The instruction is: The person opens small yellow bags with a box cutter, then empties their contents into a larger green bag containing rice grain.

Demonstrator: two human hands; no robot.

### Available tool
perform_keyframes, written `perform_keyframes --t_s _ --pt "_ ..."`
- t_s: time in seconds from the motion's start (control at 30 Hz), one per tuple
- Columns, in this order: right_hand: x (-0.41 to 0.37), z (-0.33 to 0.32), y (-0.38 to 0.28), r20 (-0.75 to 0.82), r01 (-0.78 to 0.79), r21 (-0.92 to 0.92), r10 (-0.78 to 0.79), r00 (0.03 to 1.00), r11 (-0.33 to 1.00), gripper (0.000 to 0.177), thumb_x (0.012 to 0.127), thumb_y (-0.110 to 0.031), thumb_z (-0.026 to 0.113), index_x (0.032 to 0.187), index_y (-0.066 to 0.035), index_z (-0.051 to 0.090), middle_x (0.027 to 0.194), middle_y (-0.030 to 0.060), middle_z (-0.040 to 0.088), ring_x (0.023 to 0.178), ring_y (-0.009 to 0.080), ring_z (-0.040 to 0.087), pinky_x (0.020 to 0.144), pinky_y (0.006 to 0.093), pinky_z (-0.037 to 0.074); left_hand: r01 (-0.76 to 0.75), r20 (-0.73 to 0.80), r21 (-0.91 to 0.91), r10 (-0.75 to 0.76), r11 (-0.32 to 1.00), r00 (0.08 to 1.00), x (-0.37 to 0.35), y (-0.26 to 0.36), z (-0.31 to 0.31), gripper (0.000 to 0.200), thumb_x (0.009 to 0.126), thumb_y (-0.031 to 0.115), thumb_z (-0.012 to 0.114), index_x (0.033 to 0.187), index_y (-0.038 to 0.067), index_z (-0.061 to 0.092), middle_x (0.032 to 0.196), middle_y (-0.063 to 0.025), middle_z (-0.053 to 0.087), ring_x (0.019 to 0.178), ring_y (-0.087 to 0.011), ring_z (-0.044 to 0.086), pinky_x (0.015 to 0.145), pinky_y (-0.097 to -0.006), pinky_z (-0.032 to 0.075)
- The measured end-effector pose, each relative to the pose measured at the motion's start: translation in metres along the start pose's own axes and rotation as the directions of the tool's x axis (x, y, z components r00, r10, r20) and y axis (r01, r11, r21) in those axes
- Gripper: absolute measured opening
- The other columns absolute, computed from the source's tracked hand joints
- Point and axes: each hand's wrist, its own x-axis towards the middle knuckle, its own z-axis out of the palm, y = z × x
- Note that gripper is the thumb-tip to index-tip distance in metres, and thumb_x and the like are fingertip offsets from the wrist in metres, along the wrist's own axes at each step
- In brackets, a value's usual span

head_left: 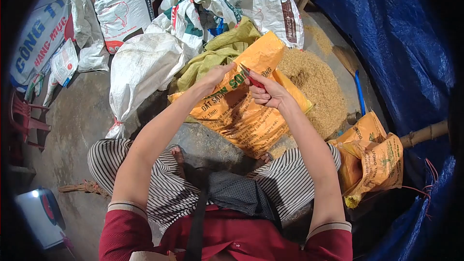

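Observation:
An orange printed sack (241, 116) lies spread in front of my knees, its upper part folded over and raised. My left hand (217, 76) is closed on the sack's edge at the left of the fold. In my right hand (268, 92) is a red-handled tool (254, 82), its dark tip pointing up and left against the sack's green lettering; whether it is a knife or scissors I cannot tell. Just right of the sack spreads a heap of golden husks or grain (314, 89).
White sacks (145, 67) and an olive sack (208, 63) lie behind and left. Another orange sack (372, 159) stands at my right, near a blue-handled tool (359, 92). Blue tarpaulin (391, 34) borders the right side; a red chair (29, 121) is far left.

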Motion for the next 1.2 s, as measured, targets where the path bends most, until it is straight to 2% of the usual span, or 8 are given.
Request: perform_keyframes --t_s 0.13,0.2,0.53,0.6,0.83,1.0,1.13,1.2 --pt "-0.002 0.005 -0.003 -0.084 0.008 -0.083 -0.015 0.996 0.997 0.028 0.090 -0.035 0.046 0.080 -0.010 0.050 0.043 -0.0075 0.028 0.033 0.0028 0.020 0.031 0.0182 0.016 -0.015 -0.031 0.043 0.016 0.999 0.999 0.005 -0.003 -0.003 0.035 0.091 0.030 0.045 0.104 0.000 0.057 0.090 -0.0076 0.063 0.073 -0.0118 0.061 0.065 -0.0248 0.049" --pt "-0.002 0.008 0.000 -0.205 -0.020 -0.207 -0.023 0.979 0.978 0.029 0.089 -0.037 0.048 0.077 -0.011 0.051 0.043 -0.0076 0.028 0.034 0.0032 0.020 0.032 0.0190 0.016 -0.012 -0.036 0.038 0.013 0.999 0.999 0.007 -0.005 -0.004 0.044 0.089 0.037 0.047 0.104 -0.004 0.057 0.096 -0.0125 0.062 0.080 -0.0164 0.060 0.071 -0.0282 0.047" --pt "-0.013 0.014 -0.012 -0.264 0.053 -0.259 -0.124 0.957 0.964 0.031 0.088 -0.039 0.049 0.078 -0.010 0.051 0.044 -0.0078 0.028 0.035 0.0031 0.022 0.033 0.0195 0.016 0.000 -0.043 -0.014 0.000 1.000 0.999 0.008 -0.005 -0.005 0.048 0.088 0.036 0.048 0.108 -0.008 0.053 0.102 -0.0173 0.059 0.087 -0.0204 0.058 0.072 -0.0311 0.048" --pt "-0.016 0.015 -0.015 -0.192 0.042 -0.239 -0.090 0.977 0.970 0.031 0.088 -0.040 0.049 0.078 -0.010 0.051 0.045 -0.0080 0.029 0.036 0.0029 0.022 0.033 0.0190 0.016 -0.021 -0.090 0.051 0.025 0.998 0.996 0.005 -0.004 -0.004 0.048 0.089 0.036 0.047 0.108 -0.008 0.053 0.102 -0.0171 0.059 0.085 -0.0196 0.059 0.072 -0.0308 0.048" --pt "-0.013 0.008 -0.010 -0.165 -0.059 -0.177 0.030 0.986 0.982 0.032 0.087 -0.040 0.050 0.077 -0.009 0.050 0.044 -0.0081 0.029 0.035 0.0024 0.022 0.032 0.0182 0.015 -0.044 -0.082 0.017 0.045 0.999 0.996 0.007 -0.005 -0.003 0.045 0.088 0.035 0.048 0.104 -0.006 0.055 0.094 -0.0142 0.062 0.077 -0.0176 0.061 0.068 -0.0293 0.049" --pt "-0.001 -0.001 -0.002 -0.073 -0.027 0.045 0.031 0.997 0.999 0.031 0.087 -0.039 0.052 0.079 -0.009 0.051 0.044 -0.0081 0.030 0.034 0.0021 0.023 0.031 0.0173 0.015 -0.025 -0.048 0.000 0.025 1.000 0.999 0.008 -0.007 -0.004 0.044 0.088 0.035 0.048 0.102 -0.005 0.057 0.094 -0.0133 0.063 0.076 -0.0174 0.061 0.068 -0.0290 0.049" --pt "-0.001 0.004 -0.005 -0.098 -0.049 0.092 0.058 0.993 0.995 0.029 0.089 -0.036 0.048 0.081 -0.008 0.050 0.044 -0.0079 0.030 0.033 0.0020 0.021 0.030 0.0169 0.016 0.006 -0.019 0.006 -0.005 1.000 1.000 0.005 -0.005 -0.003 0.037 0.091 0.030 0.044 0.105 -0.003 0.055 0.093 -0.0108 0.062 0.076 -0.0147 0.060 0.066 -0.0266 0.050" --pt "-0.002 0.007 -0.007 -0.144 -0.044 0.049 0.051 0.988 0.998 0.029 0.089 -0.036 0.048 0.080 -0.008 0.051 0.044 -0.0082 0.030 0.033 0.0015 0.021 0.031 0.0169 0.016 -0.018 -0.033 0.037 0.019 0.999 0.999 0.006 -0.007 -0.003 0.045 0.088 0.036 0.047 0.104 -0.005 0.057 0.097 -0.0129 0.062 0.082 -0.0173 0.060 0.072 -0.0291 0.047"
